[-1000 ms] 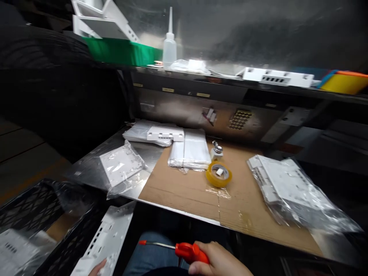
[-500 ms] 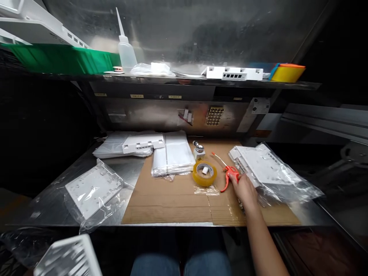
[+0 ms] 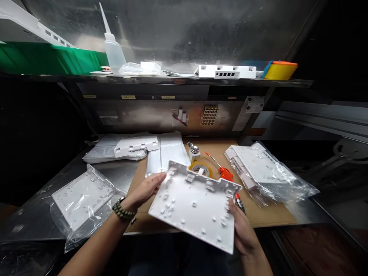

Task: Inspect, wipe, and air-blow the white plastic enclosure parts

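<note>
A white plastic housing panel [image 3: 195,209], its inner side with small posts facing me, is held tilted above the front of the bench. My left hand [image 3: 148,188] grips its upper left edge. On the right edge my right hand [image 3: 244,230] is closed, with the thumb on the inner face. Behind the panel lies an orange air blow gun [image 3: 225,173], partly covered by it. A roll of yellow tape [image 3: 211,168] sits beside the blow gun, also partly hidden. Close to my right hand is a small tool with a red tip [image 3: 238,197].
Bagged white panels lie at the left [image 3: 83,195] and right [image 3: 264,163]. A stack of clear bags [image 3: 172,147] and a pump bottle [image 3: 194,153] stand behind. Above runs a metal shelf [image 3: 184,79] with a green bin [image 3: 51,59], a squeeze bottle [image 3: 114,51] and another white housing [image 3: 227,71].
My right hand has let go of the air blow gun, which now lies on the cardboard. The white panel has come up from the lower left and is now in both hands.
</note>
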Action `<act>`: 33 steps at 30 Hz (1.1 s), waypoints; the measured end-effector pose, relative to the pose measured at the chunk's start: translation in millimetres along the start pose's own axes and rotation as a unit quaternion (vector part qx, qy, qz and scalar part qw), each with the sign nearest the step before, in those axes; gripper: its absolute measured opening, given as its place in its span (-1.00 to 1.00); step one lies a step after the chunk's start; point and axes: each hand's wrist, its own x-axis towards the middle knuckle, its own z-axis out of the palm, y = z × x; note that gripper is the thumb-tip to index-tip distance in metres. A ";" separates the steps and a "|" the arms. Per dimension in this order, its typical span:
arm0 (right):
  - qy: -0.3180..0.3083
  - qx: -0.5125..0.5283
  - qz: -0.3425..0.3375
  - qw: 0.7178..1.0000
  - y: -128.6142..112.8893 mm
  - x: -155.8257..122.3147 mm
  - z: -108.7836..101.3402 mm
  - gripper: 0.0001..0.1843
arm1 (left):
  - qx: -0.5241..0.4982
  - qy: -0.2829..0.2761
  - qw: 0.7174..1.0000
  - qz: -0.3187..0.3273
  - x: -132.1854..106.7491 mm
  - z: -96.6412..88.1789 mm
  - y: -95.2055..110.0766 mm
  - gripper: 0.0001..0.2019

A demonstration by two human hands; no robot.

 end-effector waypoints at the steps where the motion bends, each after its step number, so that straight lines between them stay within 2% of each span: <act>1: 0.033 0.027 -0.010 0.999 -5.5 2.2 -6.8 -0.38 | 0.041 0.033 0.998 0.033 17.7 0.0 -3.0 -0.48; 3: 0.080 0.065 -0.034 0.994 -17.7 6.1 -19.6 -0.33 | 0.126 0.096 0.983 0.090 47.7 -1.6 -13.4 -0.60; 6: 0.120 0.082 -0.082 0.986 -30.2 8.0 -32.7 -0.29 | 0.224 0.134 0.955 0.139 77.3 -2.3 -32.2 -0.65; 9: 0.145 0.089 -0.102 0.980 -34.9 6.5 -38.4 -0.28 | 0.275 0.148 0.938 0.153 90.1 -1.4 -44.1 -0.72; 11: 0.151 0.091 -0.108 0.978 -36.4 4.9 -39.8 -0.28 | 0.287 0.166 0.931 0.150 94.0 -4.0 -45.1 -0.76; 13: 0.157 0.096 -0.110 0.977 -37.5 3.4 -40.1 -0.28 | 0.286 0.181 0.931 0.139 98.0 -10.6 -41.8 -0.76; 18: 0.161 0.086 -0.119 0.976 -36.5 0.8 -37.8 -0.29 | 0.207 0.187 0.956 0.090 112.6 -34.1 -34.8 -0.54; 23: 0.166 0.074 -0.120 0.976 -34.0 1.6 -37.8 -0.28 | 0.126 0.177 0.975 0.056 119.4 -44.3 -40.7 -0.71; 27: 0.170 0.052 -0.127 0.976 -31.5 7.3 -37.8 -0.26 | 0.100 0.174 0.978 0.052 121.7 -45.2 -45.6 -0.74; 30: 0.174 0.014 -0.162 0.971 -21.8 15.5 -25.7 -0.23 | 0.095 0.162 0.981 0.047 125.3 -45.4 -47.4 -0.75; 33: 0.163 -0.084 -0.208 0.961 -4.1 25.4 1.1 -0.27 | 0.095 0.146 0.984 0.046 129.2 -43.5 -47.0 -0.78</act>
